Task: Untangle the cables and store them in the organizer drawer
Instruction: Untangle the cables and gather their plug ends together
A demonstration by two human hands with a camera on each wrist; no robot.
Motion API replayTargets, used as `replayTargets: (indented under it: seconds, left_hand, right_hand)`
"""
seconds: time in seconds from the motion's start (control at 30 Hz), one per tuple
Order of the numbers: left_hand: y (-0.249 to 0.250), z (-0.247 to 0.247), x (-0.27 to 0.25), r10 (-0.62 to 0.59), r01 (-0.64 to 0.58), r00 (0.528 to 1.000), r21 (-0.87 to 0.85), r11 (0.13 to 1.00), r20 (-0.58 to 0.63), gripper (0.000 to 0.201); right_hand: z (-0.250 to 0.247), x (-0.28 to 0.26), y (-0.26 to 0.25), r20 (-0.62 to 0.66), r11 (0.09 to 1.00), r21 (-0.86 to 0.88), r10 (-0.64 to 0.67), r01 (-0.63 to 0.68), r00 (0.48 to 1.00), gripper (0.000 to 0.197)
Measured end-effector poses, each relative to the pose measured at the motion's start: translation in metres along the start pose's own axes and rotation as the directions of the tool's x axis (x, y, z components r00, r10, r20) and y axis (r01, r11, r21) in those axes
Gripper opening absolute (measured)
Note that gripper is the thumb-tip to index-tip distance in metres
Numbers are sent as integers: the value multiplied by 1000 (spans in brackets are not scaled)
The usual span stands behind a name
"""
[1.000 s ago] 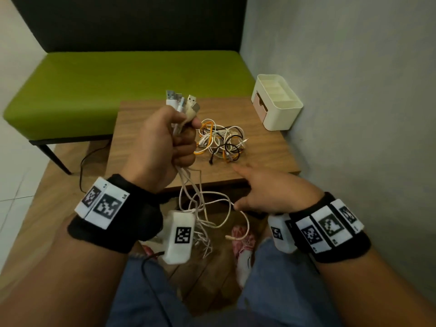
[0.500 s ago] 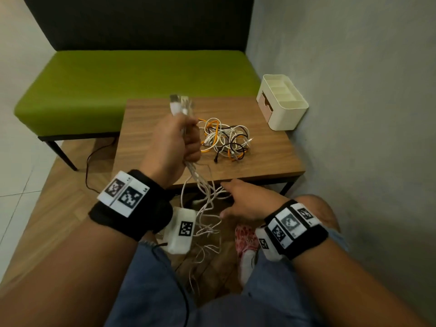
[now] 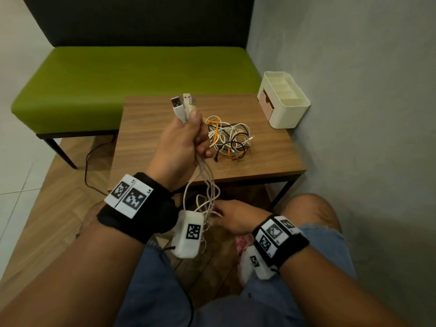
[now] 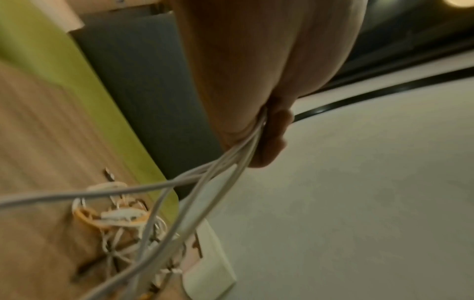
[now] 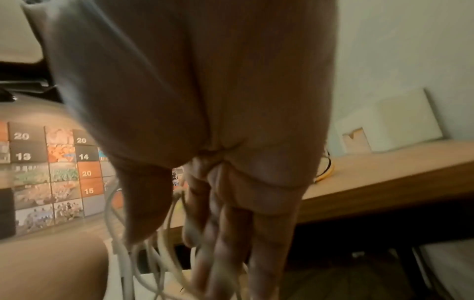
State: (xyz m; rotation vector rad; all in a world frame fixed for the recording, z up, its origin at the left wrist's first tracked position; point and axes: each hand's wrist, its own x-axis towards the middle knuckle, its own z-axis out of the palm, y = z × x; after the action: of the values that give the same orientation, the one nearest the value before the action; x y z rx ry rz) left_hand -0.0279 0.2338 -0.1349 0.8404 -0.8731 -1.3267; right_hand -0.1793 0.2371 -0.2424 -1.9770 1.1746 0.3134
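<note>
Between my curled left fingers point(image 3: 204, 140) I grip a bunch of white cables point(image 3: 204, 175) just below their USB plugs point(image 3: 182, 103), which stick up above my left hand point(image 3: 181, 142). Their loose ends hang past the table edge point(image 3: 236, 177) to my right hand point(image 3: 232, 217), low between my knees, whose fingers point(image 5: 225, 239) reach nearly straight in among the strands — I cannot tell whether any is truly pinched. Beyond my fist, a tangle of white, orange and black cables point(image 3: 230, 138) lies on the table, and the cream organizer point(image 3: 286, 114) sits at the far right corner against the wall, its pinkish drawer point(image 3: 266, 101) apparently shut. If I comb downward too fast, I think a hidden loop could cinch into a knot, or a strand could slip from my fist and fall back among the others.
</note>
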Motion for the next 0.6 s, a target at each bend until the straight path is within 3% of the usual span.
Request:
replayTargets:
  seconds: [0.1, 0.2, 0.27, 0.33, 0.37, 0.47, 0.6]
  left_hand:
    - [-8, -16, -7, -16, 12, 1000, 386, 923, 8, 25]
    - [-29, -24, -17, -119, 93, 993, 557, 826, 10, 22]
    - [-45, -26, -23, -179, 125, 983, 595, 794, 33, 19]
    - [-58, -24, -30, -170, 68, 980, 624, 779, 105, 16]
    - [-61, -21, -32, -153, 32, 978, 631, 775, 138, 15]
    - [-64, -15, -33, -107, -19, 979, 604, 797, 172, 26]
    - [-70, -20, -24, -83, -30, 983, 590, 807, 163, 30]
  right_hand:
    - [-17, -7, 10, -85, 999, -12, 41, -42, 996, 58]
    - [-43, -25, 3, -344, 961, 256, -13, 107, 939, 63]
    - [-53, -34, -9, -459, 816, 476, -87, 328, 884, 64]
    - [-56, -38, -22, -488, 651, 595, -173, 471, 855, 61]
    - [-57, -38, -27, -500, 654, 569, -205, 498, 841, 57]
    - [-55, -31, -34, -597, 831, 264, -257, 489, 760, 41]
    - [-56, -18, -34, -702, 833, 142, -296, 535, 647, 29]
